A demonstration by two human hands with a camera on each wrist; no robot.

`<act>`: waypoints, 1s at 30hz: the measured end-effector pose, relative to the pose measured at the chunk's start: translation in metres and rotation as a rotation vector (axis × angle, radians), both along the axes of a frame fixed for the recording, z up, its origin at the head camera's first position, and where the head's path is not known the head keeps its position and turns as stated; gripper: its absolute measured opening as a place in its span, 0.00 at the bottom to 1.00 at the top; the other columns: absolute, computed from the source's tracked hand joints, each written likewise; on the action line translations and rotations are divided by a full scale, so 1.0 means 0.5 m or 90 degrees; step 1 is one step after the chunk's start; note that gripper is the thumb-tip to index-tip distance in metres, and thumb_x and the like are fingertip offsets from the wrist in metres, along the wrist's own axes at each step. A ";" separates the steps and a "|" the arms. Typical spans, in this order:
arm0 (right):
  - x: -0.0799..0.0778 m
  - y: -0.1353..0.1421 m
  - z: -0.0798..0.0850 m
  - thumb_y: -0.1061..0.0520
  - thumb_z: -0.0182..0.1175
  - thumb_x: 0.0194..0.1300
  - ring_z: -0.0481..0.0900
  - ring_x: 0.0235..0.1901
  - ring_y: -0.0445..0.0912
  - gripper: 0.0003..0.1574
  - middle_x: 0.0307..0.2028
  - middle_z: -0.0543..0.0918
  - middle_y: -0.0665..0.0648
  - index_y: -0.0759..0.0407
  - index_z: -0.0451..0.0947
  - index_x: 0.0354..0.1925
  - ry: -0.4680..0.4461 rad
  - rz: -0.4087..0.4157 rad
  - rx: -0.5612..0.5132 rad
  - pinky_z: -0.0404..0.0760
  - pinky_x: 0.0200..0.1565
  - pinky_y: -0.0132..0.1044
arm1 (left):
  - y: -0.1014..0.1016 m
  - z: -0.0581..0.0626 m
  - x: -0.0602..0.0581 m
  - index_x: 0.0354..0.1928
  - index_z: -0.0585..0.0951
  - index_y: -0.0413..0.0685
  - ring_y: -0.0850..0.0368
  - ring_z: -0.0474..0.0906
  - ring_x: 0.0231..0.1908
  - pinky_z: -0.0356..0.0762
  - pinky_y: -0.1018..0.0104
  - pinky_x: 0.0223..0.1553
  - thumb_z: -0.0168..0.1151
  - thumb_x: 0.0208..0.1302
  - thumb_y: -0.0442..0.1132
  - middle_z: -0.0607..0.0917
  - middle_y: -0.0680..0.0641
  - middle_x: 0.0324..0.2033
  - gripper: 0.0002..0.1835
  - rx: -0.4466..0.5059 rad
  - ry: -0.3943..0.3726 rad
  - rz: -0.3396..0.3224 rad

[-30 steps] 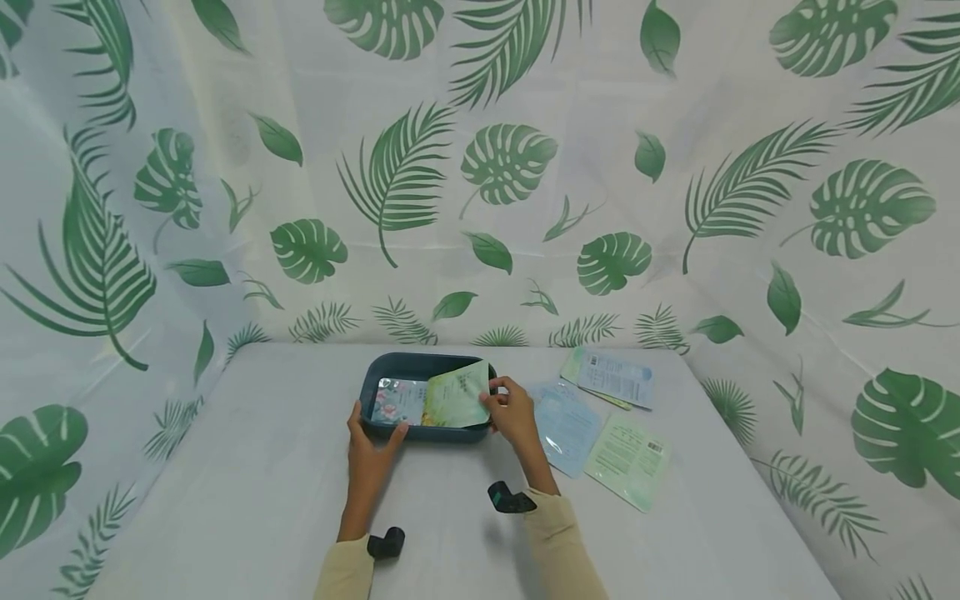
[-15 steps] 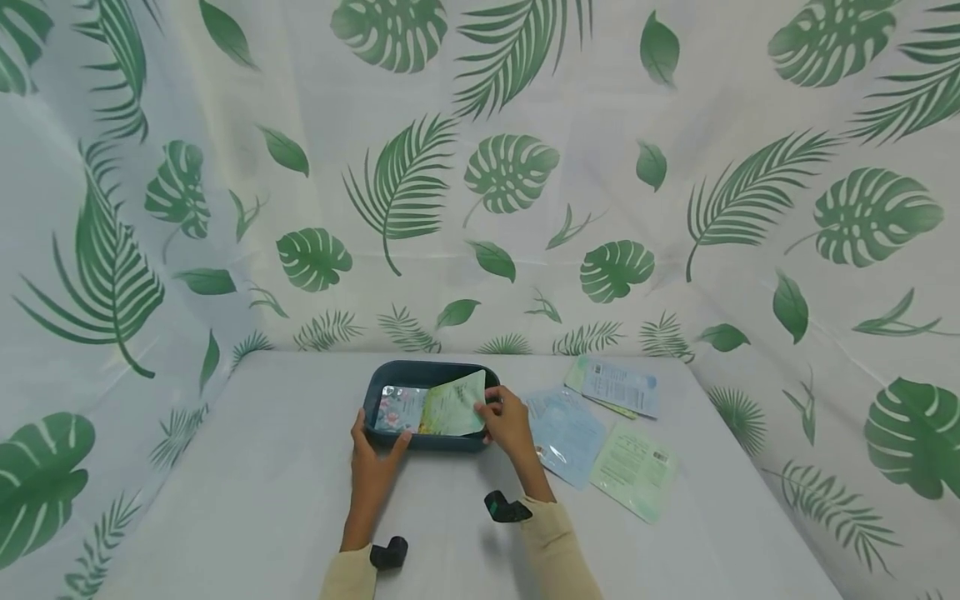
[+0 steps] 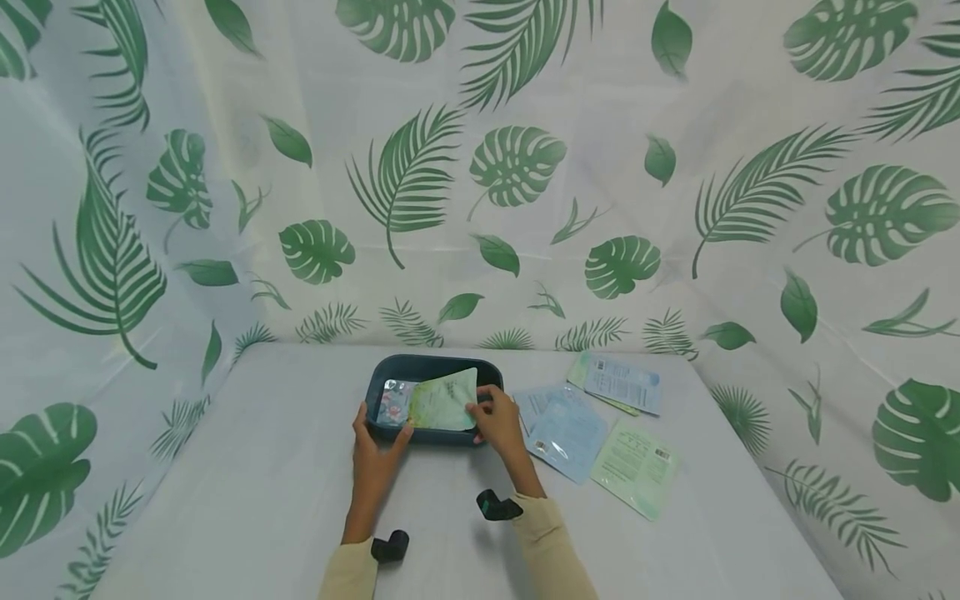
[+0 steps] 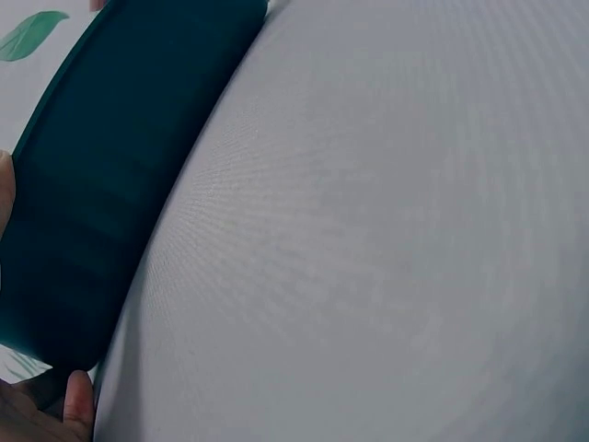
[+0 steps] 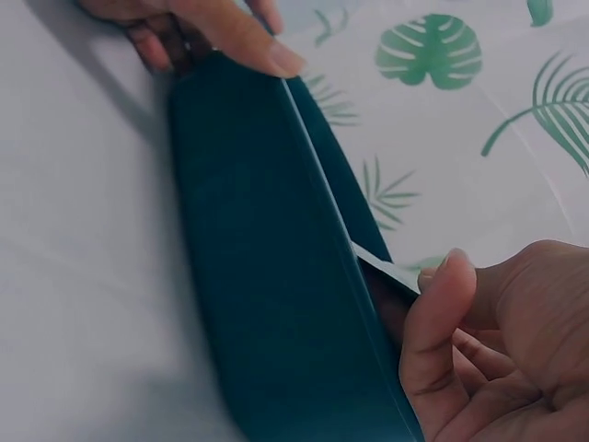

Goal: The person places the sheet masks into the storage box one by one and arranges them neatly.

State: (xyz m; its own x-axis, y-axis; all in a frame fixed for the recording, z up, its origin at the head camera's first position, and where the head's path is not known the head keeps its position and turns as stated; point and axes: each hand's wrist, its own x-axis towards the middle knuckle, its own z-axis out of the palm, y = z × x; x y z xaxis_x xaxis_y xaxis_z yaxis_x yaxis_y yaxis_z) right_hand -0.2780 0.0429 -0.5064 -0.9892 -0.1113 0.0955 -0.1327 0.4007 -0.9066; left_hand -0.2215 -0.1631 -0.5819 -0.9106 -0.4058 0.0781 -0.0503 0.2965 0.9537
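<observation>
A dark blue rectangular bin (image 3: 442,437) stands on the table in the head view. My left hand (image 3: 375,458) grips its front left corner, thumb on the rim and fingers at the side wall. Inside the bin, a flat packet with a floral print (image 3: 393,404) lies at the left, partly covered by a green-and-yellow sheet-mask-like packet (image 3: 448,402). My right hand (image 3: 498,421) pinches that green packet at its right edge, over the bin's right end. In the right wrist view, the packet's pale edge (image 5: 386,267) shows above the bin's rim beside my thumb.
Right of the bin, pale blue packets (image 3: 567,433) overlap on the white table (image 3: 247,475). A light green packet (image 3: 636,468) lies near them. Farther back, a blue packet (image 3: 622,382) rests on greenish ones. A leaf-printed curtain (image 3: 525,275) encloses the table's back and sides.
My right hand has moved slightly left with the green packet, which covers more of the floral packet. My left hand keeps its grip on the bin.
</observation>
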 end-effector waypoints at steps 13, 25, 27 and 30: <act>0.001 -0.024 -0.007 0.62 0.62 0.63 0.71 0.07 0.39 0.18 0.30 0.87 0.63 0.68 0.76 0.51 0.071 -0.007 0.022 0.74 0.11 0.32 | 0.003 0.007 0.005 0.77 0.45 0.57 0.38 0.47 0.75 0.52 0.39 0.72 0.68 0.59 0.56 0.51 0.38 0.76 0.53 0.002 0.010 -0.004; -0.008 -0.038 -0.018 0.61 0.62 0.64 0.70 0.08 0.38 0.18 0.31 0.87 0.63 0.65 0.77 0.52 0.057 -0.016 0.036 0.74 0.11 0.32 | -0.003 -0.004 0.002 0.77 0.44 0.57 0.38 0.47 0.75 0.52 0.39 0.72 0.67 0.59 0.58 0.51 0.38 0.76 0.53 -0.014 0.004 -0.007; -0.009 -0.038 -0.018 0.61 0.62 0.64 0.71 0.10 0.38 0.18 0.31 0.87 0.62 0.65 0.77 0.52 0.054 -0.020 0.037 0.75 0.11 0.32 | -0.002 -0.001 0.002 0.77 0.44 0.57 0.38 0.47 0.76 0.51 0.39 0.72 0.67 0.59 0.58 0.50 0.39 0.76 0.54 -0.014 0.000 -0.010; -0.011 -0.043 -0.018 0.61 0.62 0.64 0.73 0.12 0.39 0.18 0.31 0.87 0.63 0.65 0.77 0.52 0.048 -0.027 0.038 0.76 0.12 0.32 | -0.001 0.003 0.004 0.77 0.44 0.57 0.38 0.47 0.76 0.51 0.39 0.72 0.67 0.59 0.58 0.50 0.39 0.76 0.54 -0.012 -0.006 -0.009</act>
State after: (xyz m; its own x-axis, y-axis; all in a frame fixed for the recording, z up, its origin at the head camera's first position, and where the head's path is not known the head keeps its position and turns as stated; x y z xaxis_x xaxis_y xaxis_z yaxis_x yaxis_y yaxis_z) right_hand -0.2833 0.0215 -0.5153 -0.9833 -0.0779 0.1643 -0.1817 0.4608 -0.8687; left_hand -0.2195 -0.1634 -0.5802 -0.9170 -0.3913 0.0775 -0.0546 0.3154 0.9474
